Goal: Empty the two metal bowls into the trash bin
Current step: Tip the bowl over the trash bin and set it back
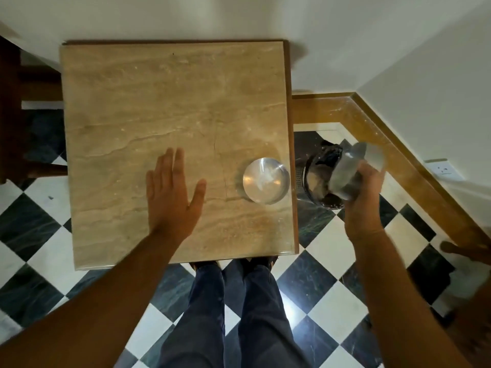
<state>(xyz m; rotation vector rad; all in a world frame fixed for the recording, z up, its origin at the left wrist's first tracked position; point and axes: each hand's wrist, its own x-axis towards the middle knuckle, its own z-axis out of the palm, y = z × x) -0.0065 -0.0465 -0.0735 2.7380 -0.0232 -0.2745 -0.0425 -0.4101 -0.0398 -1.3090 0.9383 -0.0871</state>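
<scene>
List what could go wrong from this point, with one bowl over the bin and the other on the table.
1. The tilted bowl is blurred in the right hand; its grip sits at one side, so it might slip into the trash bin.
2. The bowl on the table stands close to the table edge, where a returning arm might knock it off.

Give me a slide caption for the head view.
Right hand tips a metal bowl over the trash bin; second bowl sits on the table, left hand open.
</scene>
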